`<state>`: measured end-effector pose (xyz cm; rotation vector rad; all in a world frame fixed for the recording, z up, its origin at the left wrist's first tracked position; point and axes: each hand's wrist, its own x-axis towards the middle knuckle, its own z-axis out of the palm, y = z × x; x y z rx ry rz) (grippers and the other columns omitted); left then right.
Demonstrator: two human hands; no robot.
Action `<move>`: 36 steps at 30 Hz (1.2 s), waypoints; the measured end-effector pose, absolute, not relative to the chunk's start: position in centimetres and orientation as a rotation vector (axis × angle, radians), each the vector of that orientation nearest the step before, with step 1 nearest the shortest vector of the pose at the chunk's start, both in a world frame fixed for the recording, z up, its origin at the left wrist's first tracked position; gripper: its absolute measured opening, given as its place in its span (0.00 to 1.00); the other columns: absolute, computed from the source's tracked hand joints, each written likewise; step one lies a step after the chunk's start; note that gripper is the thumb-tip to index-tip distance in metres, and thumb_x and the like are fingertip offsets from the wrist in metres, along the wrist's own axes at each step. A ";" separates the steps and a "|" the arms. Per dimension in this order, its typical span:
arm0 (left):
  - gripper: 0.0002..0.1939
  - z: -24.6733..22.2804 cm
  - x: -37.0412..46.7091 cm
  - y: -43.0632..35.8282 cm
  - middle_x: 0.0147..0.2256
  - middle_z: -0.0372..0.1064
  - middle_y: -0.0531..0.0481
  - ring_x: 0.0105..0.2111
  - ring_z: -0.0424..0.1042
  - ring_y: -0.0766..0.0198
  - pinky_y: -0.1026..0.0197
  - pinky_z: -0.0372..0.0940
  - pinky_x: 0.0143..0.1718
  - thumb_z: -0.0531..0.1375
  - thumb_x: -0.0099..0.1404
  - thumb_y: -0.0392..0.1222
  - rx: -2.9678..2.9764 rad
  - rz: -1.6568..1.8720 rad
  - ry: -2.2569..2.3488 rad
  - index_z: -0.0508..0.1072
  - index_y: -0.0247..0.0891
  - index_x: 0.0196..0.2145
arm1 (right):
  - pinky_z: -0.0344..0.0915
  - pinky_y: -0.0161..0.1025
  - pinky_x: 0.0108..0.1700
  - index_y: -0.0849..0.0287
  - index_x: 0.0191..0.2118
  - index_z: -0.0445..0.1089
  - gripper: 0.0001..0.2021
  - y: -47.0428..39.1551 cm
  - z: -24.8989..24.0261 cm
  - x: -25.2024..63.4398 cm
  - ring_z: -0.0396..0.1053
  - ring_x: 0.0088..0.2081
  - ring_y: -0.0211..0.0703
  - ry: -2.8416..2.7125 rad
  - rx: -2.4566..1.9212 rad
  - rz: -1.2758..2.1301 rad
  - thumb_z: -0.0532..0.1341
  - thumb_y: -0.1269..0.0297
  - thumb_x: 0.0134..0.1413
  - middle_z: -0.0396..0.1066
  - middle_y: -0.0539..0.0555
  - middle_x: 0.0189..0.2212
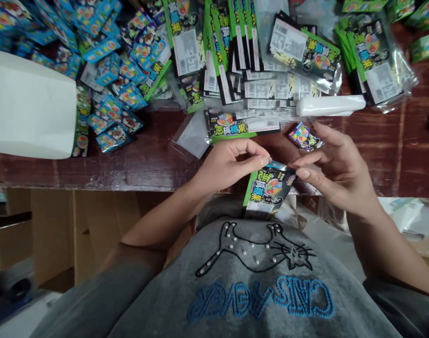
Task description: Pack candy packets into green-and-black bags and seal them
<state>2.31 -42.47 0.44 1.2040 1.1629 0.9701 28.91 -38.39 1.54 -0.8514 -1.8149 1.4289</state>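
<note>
At the table's front edge, my left hand (235,162) pinches the left top corner of a clear plastic bag with a black and green printed candy card (269,188) in it. My right hand (337,173) grips the opposite top corner between thumb and index finger, its other fingers spread. A strip of blue shows at the bag's top, between the two hands; I cannot make out what it is. The bag hangs down in front of the grey shirt. Just behind my right fingers, a small purple candy box (305,137) lies on the table.
Behind the hands lie several bagged candy cards (267,89) and a rolled white plastic piece (330,105). Small blue candy boxes (112,108) are heaped at the left, beside a white container (31,103). Cardboard boxes (98,230) stand below the dark red table (130,171).
</note>
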 end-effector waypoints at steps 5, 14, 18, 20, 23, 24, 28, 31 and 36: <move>0.06 0.8 2.3 -42.3 0.42 0.85 0.47 0.41 0.84 0.61 0.58 0.77 0.46 0.72 0.67 0.44 1.293 0.962 1.085 0.85 0.40 0.38 | 0.83 0.40 0.48 0.36 0.75 0.62 0.41 -38.0 1.9 29.6 0.82 0.42 0.39 -1.887 -0.834 1.380 0.73 0.69 0.61 0.74 0.54 0.65; 0.04 0.1 2.8 -42.2 0.35 0.83 0.50 0.34 0.80 0.63 0.59 0.75 0.39 0.71 0.66 0.41 1.013 0.941 1.123 0.83 0.39 0.36 | 0.73 0.52 0.64 0.46 0.60 0.75 0.21 -35.4 5.0 30.8 0.77 0.56 0.51 -2.185 -0.853 1.278 0.72 0.61 0.63 0.77 0.55 0.54; 0.07 0.9 2.9 -42.2 0.40 0.85 0.48 0.39 0.82 0.62 0.60 0.75 0.42 0.72 0.68 0.45 1.226 0.975 1.117 0.84 0.39 0.38 | 0.73 0.45 0.61 0.47 0.58 0.75 0.19 -34.6 6.7 30.2 0.77 0.55 0.47 -2.304 -0.764 1.191 0.73 0.62 0.63 0.78 0.52 0.54; 0.10 0.8 2.9 -42.4 0.43 0.85 0.47 0.42 0.82 0.61 0.60 0.75 0.45 0.72 0.68 0.49 1.336 1.005 1.081 0.85 0.40 0.41 | 0.73 0.42 0.58 0.49 0.55 0.76 0.16 -34.6 7.1 30.0 0.77 0.52 0.44 -2.214 -0.820 1.252 0.72 0.63 0.64 0.79 0.52 0.52; 0.13 0.1 2.8 -42.9 0.46 0.85 0.46 0.45 0.83 0.60 0.59 0.76 0.49 0.74 0.67 0.49 1.387 1.046 1.076 0.84 0.40 0.45 | 0.74 0.40 0.55 0.52 0.51 0.76 0.11 -34.6 7.1 29.9 0.78 0.48 0.40 -2.065 -0.884 1.391 0.71 0.64 0.65 0.79 0.51 0.47; 0.13 -0.1 2.9 -43.0 0.46 0.85 0.46 0.45 0.83 0.61 0.59 0.76 0.50 0.73 0.68 0.49 1.391 1.053 1.086 0.84 0.41 0.46 | 0.74 0.40 0.55 0.52 0.51 0.76 0.11 -34.7 6.9 29.9 0.78 0.48 0.40 -2.060 -0.881 1.416 0.71 0.64 0.65 0.78 0.51 0.47; 0.12 -0.9 3.0 -42.9 0.45 0.84 0.48 0.43 0.82 0.62 0.59 0.77 0.48 0.71 0.70 0.48 1.400 1.060 1.095 0.83 0.42 0.47 | 0.76 0.39 0.55 0.51 0.57 0.73 0.20 -35.3 5.3 29.6 0.78 0.49 0.40 -2.142 -0.870 1.436 0.73 0.62 0.63 0.78 0.50 0.49; 0.10 -1.1 3.0 -42.7 0.46 0.84 0.47 0.45 0.83 0.62 0.58 0.77 0.50 0.71 0.71 0.46 1.402 1.072 1.060 0.83 0.41 0.47 | 0.78 0.38 0.50 0.50 0.61 0.69 0.22 -36.1 3.4 29.2 0.80 0.44 0.38 -2.000 -0.924 1.557 0.71 0.62 0.66 0.80 0.48 0.43; 0.09 -1.5 2.9 -42.9 0.48 0.84 0.46 0.47 0.83 0.61 0.58 0.77 0.52 0.72 0.69 0.45 1.360 1.081 1.037 0.83 0.41 0.46 | 0.80 0.40 0.47 0.50 0.60 0.70 0.23 -36.1 1.6 28.5 0.81 0.39 0.39 -1.760 -0.967 1.669 0.74 0.61 0.62 0.82 0.46 0.37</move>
